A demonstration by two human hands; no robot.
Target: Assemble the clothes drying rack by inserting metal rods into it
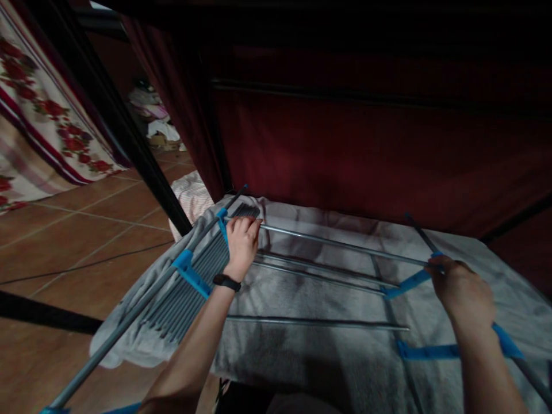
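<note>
My left hand (242,244), with a dark band on its wrist, is closed round the left end of a thin metal tube (336,242), beside a blue plastic connector (222,221). My right hand (463,296) grips the same tube's right end near another blue connector (407,283); its fingertips are partly hidden. Each connector sits on a long grey side pole; the left pole (125,322) slants toward me. Two more tubes (328,267) run below the held one. Nearer me lies another metal tube (319,323). A lower blue connector (431,351) passes behind my right forearm.
A grey cloth (293,356) covers the bed beneath the frame. Several grey tubes (176,310) lie side by side on its left. A black bed post (142,155) rises at left, and a dark red curtain (379,155) hangs behind. A cable (107,253) crosses the tiled floor (99,230).
</note>
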